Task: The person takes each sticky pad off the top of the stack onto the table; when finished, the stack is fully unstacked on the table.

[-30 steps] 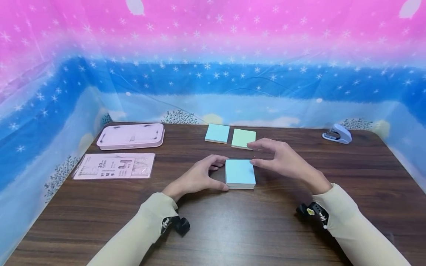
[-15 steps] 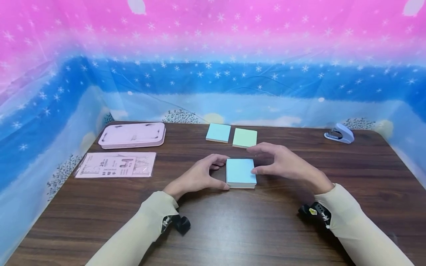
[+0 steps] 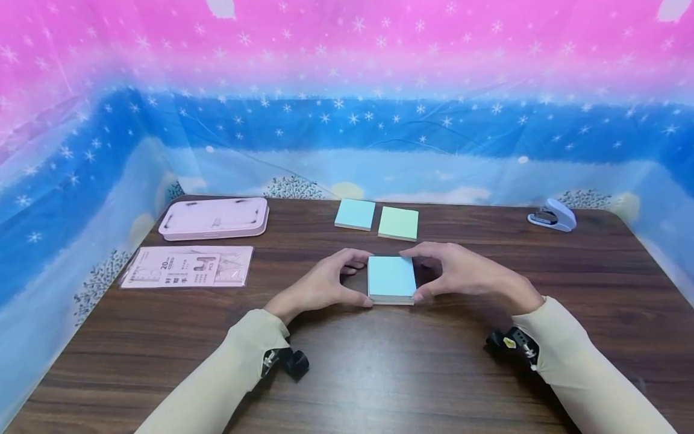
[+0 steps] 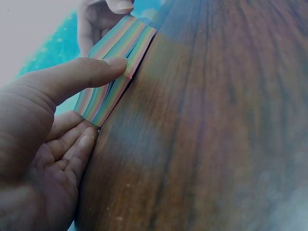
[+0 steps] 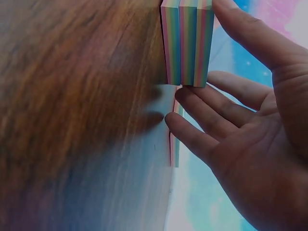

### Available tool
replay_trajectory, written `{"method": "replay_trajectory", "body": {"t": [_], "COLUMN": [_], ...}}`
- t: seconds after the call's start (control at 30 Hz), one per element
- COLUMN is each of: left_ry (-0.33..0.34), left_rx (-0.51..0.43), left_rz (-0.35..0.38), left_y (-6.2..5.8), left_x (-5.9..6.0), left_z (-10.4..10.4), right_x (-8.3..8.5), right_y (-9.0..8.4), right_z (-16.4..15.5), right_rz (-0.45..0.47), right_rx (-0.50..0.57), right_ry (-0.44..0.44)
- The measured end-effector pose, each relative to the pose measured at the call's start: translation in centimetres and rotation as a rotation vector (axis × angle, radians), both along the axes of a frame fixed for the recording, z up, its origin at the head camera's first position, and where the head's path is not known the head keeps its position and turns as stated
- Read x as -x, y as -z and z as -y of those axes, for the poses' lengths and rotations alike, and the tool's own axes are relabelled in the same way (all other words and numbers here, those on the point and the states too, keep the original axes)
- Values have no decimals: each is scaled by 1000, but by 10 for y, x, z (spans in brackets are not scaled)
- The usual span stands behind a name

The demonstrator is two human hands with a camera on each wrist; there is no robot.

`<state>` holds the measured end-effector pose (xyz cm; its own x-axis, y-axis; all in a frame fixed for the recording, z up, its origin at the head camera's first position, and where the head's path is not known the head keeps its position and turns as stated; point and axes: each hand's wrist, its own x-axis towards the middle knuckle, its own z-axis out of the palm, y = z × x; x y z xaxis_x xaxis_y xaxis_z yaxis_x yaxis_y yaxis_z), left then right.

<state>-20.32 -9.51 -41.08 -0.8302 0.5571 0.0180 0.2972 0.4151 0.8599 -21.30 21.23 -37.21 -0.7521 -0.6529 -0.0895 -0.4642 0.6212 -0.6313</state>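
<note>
In the head view a stack of sticky note pads (image 3: 391, 277) lies on the table with a light blue pad on top. Its striped edges show three pads (image 5: 186, 45) in the right wrist view. My left hand (image 3: 324, 283) holds the stack's left side, thumb at the near corner and fingers toward the far corner. On the other side my right hand (image 3: 465, 271) grips it, thumb at the near right corner and index finger at the far one. Behind the stack lie a blue sticky note pad (image 3: 355, 214) and a green sticky note pad (image 3: 398, 223), apart from both hands.
A pink tin case (image 3: 214, 218) and a packaged ruler set (image 3: 187, 267) lie at the left of the wooden table (image 3: 358, 374). Toward the far right edge stands a light purple stapler (image 3: 552, 216). A patterned cloth hangs round the back and sides.
My right hand has come down from the top pad's right edge to the stack's right corners. The upper pads now line up more evenly with the bottom one. My left hand stays in place.
</note>
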Motion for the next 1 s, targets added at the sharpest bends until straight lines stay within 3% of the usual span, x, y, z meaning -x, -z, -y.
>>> {"method": "replay_trajectory", "body": {"t": [0.2,1.0], "left_ry": [1,2], "left_rx": [-1,12], "left_rz": [5,18], "left_y": [-1,-2], "left_x": [-1,0], "left_z": [1,1], "right_x": [1,-3], "right_y": [0,-4], "right_z": [-1,1], "right_rz": [-25,-33], "right_rx": [-22,-28], "right_ry": [-37,-12]}}
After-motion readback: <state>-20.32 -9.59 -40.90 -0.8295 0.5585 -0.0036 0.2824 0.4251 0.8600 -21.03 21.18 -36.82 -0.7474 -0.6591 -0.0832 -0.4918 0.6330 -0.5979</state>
